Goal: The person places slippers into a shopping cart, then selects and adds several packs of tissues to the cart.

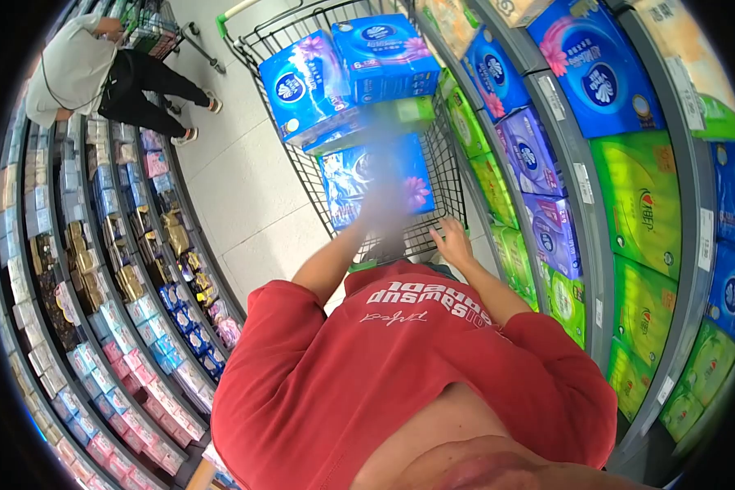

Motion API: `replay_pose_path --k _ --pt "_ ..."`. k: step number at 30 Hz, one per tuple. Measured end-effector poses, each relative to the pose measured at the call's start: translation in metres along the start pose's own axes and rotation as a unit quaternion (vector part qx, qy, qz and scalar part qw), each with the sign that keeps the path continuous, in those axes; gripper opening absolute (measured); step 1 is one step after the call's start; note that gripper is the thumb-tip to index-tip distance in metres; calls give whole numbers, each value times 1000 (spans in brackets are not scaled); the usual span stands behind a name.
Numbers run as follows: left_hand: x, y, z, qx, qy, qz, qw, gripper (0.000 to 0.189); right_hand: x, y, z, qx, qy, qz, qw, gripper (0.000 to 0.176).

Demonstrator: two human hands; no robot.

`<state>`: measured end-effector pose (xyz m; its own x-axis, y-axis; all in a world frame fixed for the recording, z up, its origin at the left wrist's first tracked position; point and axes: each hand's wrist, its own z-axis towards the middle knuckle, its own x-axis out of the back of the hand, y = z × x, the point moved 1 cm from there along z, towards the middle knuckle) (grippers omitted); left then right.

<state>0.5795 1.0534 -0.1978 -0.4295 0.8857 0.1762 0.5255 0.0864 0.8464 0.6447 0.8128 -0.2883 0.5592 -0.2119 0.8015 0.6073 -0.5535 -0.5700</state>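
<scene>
A wire shopping cart (pixel 302 167) with a green handle stands in front of me. Two large blue tissue packs with pink flowers, one at the left (pixel 306 94) and one at the right (pixel 388 61), sit high in its far part. Under them shows a green pack (pixel 416 110), and nearer to me lies another blue tissue pack (pixel 343 180). My left hand (pixel 381 206) reaches over this near pack; a blurred smear hides its fingers. At the cart's near right rim is my right hand (pixel 452 243), fingers apart, holding nothing visible.
Shelves with green tissue packs (pixel 637 200), purple packs (pixel 539 155) and blue packs (pixel 596 69) rise close on the right. Small packaged goods fill the left shelves (pixel 106 269). Another person (pixel 110 77) stands at the upper left beside a second cart (pixel 151 33). Pale floor tiles (pixel 249 184) lie between.
</scene>
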Motion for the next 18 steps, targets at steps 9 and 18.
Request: replay_pose_path --k 9,18 --pt "-25 -124 54 -82 4 185 979 26 54 27 -43 -88 101 80 988 22" --pt "-60 252 89 -449 -14 99 888 24 335 -30 1 35 397 53 916 20"
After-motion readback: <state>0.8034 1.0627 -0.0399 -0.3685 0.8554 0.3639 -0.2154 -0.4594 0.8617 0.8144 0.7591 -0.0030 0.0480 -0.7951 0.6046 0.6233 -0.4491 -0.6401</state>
